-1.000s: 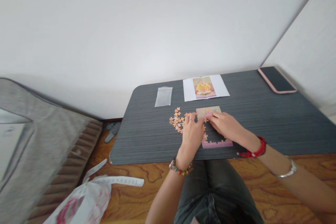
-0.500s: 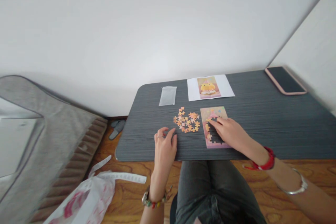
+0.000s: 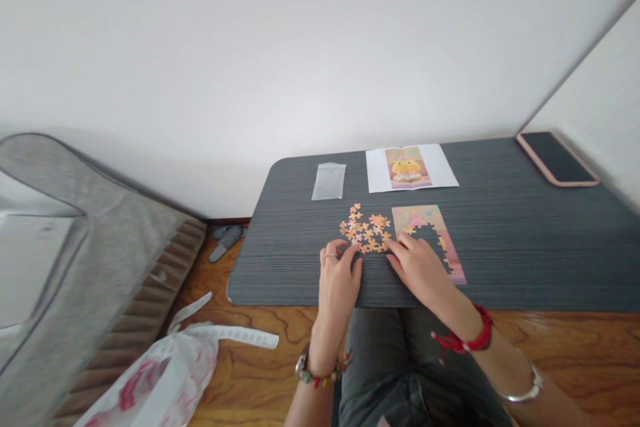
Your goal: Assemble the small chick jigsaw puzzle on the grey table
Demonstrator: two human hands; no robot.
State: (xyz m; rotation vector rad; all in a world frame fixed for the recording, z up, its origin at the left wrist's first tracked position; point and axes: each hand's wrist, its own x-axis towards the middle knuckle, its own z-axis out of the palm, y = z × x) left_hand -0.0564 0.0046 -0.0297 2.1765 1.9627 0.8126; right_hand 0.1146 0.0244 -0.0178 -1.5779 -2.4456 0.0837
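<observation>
On the table [image 3: 280,240], loose pieces [image 3: 369,234] sit past left hand [image 3: 339,283] (fingers kinda spread), left of right hand [image 3: 421,268] (pinching? can't tell).

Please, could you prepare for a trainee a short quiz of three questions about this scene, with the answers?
1. True or false: the small plastic bag lies to the left of the printed sheet.
2. Which item is nearest to the left hand?
A) smartphone
B) loose jigsaw pieces
C) printed sheet
3. What shows through the gap in the partly assembled jigsaw puzzle?

Key:
1. True.
2. B.
3. The dark tabletop.
</observation>
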